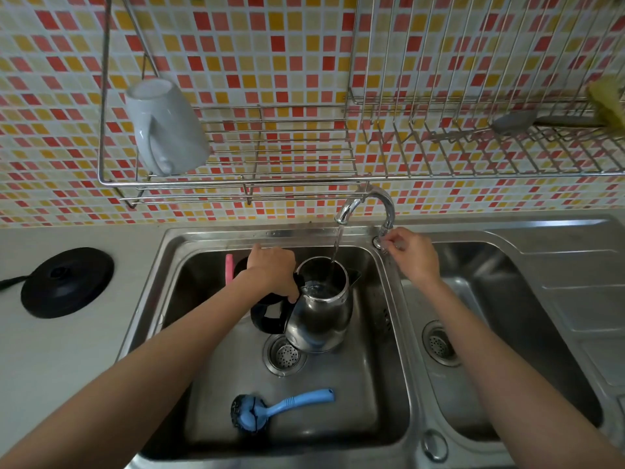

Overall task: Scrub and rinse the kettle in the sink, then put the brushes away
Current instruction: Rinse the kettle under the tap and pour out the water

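Note:
A steel kettle (319,314) with a black handle stands upright in the left sink basin (216,374), its lid open. My left hand (272,270) grips the black handle at the top. Water runs from the curved tap (367,203) into the kettle's mouth. My right hand (414,253) pinches the tap's knob at the tap's base. A blue-handled brush (280,407) with a dark head lies on the basin floor near the front. A pink-handled brush (229,267) leans against the back left wall of the basin, partly hidden by my left hand.
The kettle's black base (66,282) sits on the counter at left. A wire rack (304,157) on the tiled wall holds a white mug (165,126), a yellow cloth (607,99) and a grey utensil (515,121). The right basin (507,326) has a drain; a draining board lies beyond it.

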